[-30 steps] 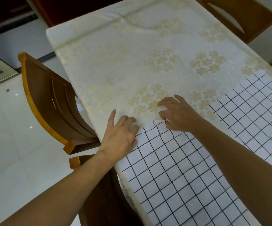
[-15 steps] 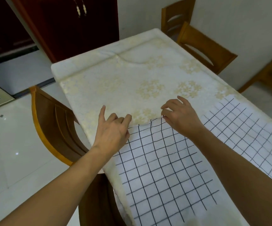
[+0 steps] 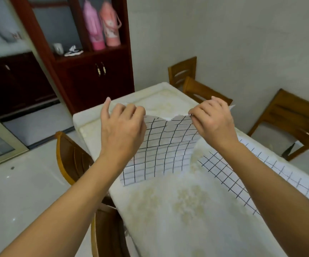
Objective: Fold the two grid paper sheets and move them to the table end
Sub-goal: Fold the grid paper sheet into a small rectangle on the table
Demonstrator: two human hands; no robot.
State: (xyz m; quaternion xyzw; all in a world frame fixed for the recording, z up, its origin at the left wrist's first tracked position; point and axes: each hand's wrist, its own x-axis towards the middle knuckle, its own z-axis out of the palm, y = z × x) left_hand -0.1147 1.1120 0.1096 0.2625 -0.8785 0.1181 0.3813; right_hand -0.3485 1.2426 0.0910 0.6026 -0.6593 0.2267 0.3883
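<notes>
Up off the tabletop comes the near grid paper sheet (image 3: 161,145), which was lying flat half a second ago; now it is hanging in the air, thin and white with hand-drawn black squares, bowing and rippling between the two hands. Its lower edge is trailing down toward the left edge of the tabletop, and whether that edge is touching the cloth is hard to say.

Left hand (image 3: 121,130) is pinching the sheet's upper left corner, fingers curled closed onto the paper with the thumb up. Right hand (image 3: 214,121) is clamping the upper right corner between thumb and fingertips, a small white tip of paper poking out past the knuckles. The top edge between them is sagging into a shallow V.

Second grid paper sheet (image 3: 224,173) is lying flat along the right side of the tabletop, partly under the right forearm, its lines running crooked toward the right edge.

Underneath, the tablecloth (image 3: 168,210) is showing a soft cream weave with pale gold flower clusters, draping over the far corners. Curved-back wooden chairs (image 3: 70,154) are standing along the left edge, more at the far right. A dark red cabinet (image 3: 94,78) beyond is holding two pink flasks (image 3: 101,25).
</notes>
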